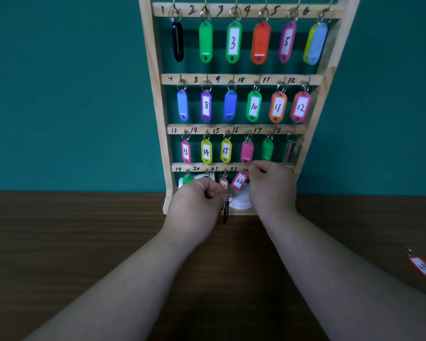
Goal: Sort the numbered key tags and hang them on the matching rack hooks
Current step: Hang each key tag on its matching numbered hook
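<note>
While a red key tag (422, 267) lies alone on the tabletop (84, 242) at the near right, the left hand (194, 200) pinches the ring of a black key tag (225, 214) dangling below it. Just to its right, the right hand (272, 187) pinches the top of tilted pink tag 22 (239, 181) at the lowest rail of the wooden key rack (155, 94), whose upper rows carry coloured tags.

1. My left hand (197, 200) pinches the ring of a black key tag (225, 212).
2. My right hand (271, 188) grips tilted pink tag 22 (239, 181) at the bottom rail of the rack (155, 94).
3. A red tag (422, 267) lies on the bench (84, 242).
</note>
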